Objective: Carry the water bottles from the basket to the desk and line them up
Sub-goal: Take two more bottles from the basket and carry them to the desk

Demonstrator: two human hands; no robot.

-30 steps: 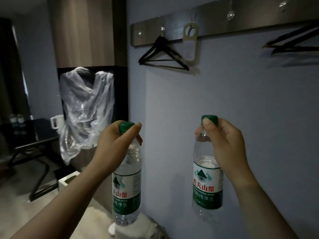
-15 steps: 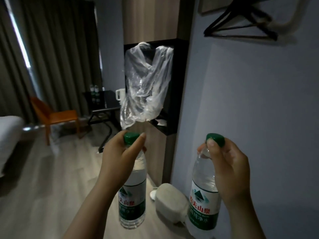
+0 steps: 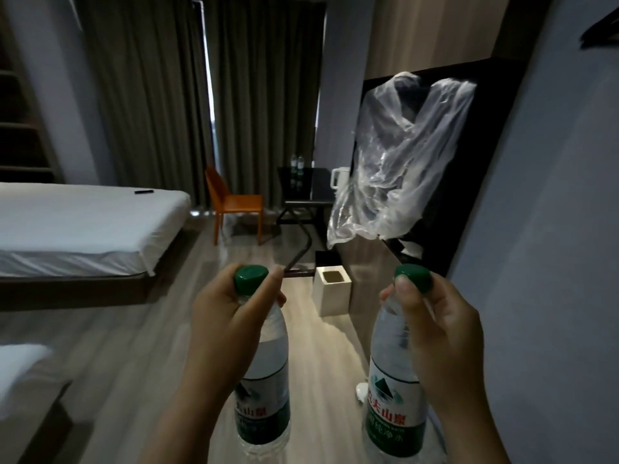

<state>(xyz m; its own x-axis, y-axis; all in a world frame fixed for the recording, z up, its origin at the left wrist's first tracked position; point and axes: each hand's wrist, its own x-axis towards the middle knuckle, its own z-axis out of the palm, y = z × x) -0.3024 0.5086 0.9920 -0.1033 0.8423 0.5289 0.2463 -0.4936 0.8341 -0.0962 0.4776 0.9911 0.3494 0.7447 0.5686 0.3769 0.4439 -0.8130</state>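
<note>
A dim bedroom with a pale wood floor (image 3: 134, 346) is stretching ahead, a grey wall (image 3: 552, 229) running along the right side. Nearest the camera, the person's two hands are each holding one water bottle upright above the floor. The left hand (image 3: 224, 316) is gripping the left bottle (image 3: 268, 380) by its neck, fingers and thumb curled just under the top. The right hand (image 3: 438, 329) is gripping the right bottle (image 3: 392, 380) the same way, thumb pressing against the top. Both bottles are clear, with green lids (image 3: 251, 278) and green and white labels (image 3: 395, 420), and they are hanging apart, not touching.

Just beyond them, a small white bin (image 3: 331, 296) is standing on the floor beside a wooden cabinet (image 3: 366, 289), with a sheet of clear plastic (image 3: 402, 162) hanging above it. To the left, a bed (image 3: 83, 222) with white sheets is lying, a small dark object (image 3: 144, 192) resting on top. Farther back, an orange chair (image 3: 234, 199) is standing beside a dark desk (image 3: 301, 185). Two more bottles (image 3: 297, 162) are standing close together at the desk's far end, and a white kettle (image 3: 340, 177) is sitting near its right edge. Dark curtains (image 3: 150, 95) are covering the far wall.
</note>
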